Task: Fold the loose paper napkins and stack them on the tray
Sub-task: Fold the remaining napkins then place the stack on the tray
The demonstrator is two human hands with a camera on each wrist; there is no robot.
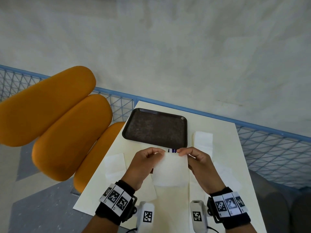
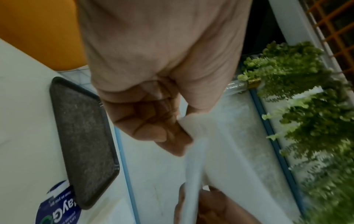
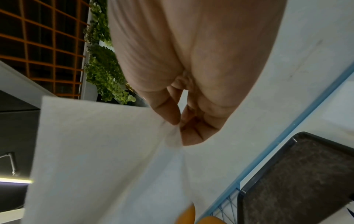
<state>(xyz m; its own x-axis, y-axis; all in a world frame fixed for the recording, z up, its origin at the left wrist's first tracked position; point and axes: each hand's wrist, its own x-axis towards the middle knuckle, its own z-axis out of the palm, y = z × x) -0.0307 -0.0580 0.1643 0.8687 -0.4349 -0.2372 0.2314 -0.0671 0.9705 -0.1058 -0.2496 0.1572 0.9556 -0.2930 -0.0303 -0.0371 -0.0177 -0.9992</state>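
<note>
Pinching napkin (image 1: 170,169) corners — left hand (image 1: 144,163), right hand (image 1: 196,161)

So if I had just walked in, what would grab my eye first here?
Probably the white napkin held up over the pale table, the left hand and right hand each pinching a top corner. Just beyond it lies a dark tray with nothing on it. To the left, the big orange chair stands out brightly.
</note>
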